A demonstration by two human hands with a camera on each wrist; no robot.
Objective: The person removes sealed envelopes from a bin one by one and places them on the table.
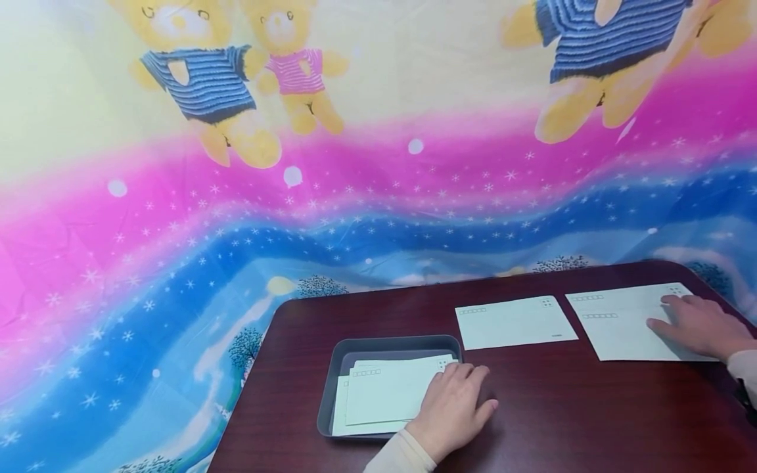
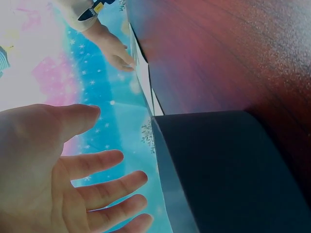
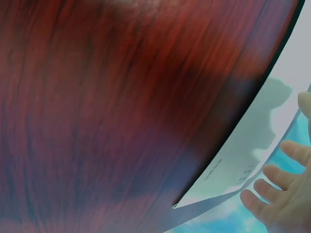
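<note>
A grey tray on the table holds several white envelopes, loosely stacked. My left hand is over the tray's right side, overlapping the envelopes' right end in the head view. In the left wrist view its fingers are spread and hold nothing, beside the dark tray wall. Farther right, my right hand hovers over overlapping white envelopes; two rows of printed boxes show on them. In the right wrist view the fingers are extended and apart, and a hand shadow falls on the envelope.
Between the tray and the right-hand envelopes lies a single white envelope. The dark red wooden table has rounded far corners. Behind it hangs a colourful curtain printed with bears and snowflakes.
</note>
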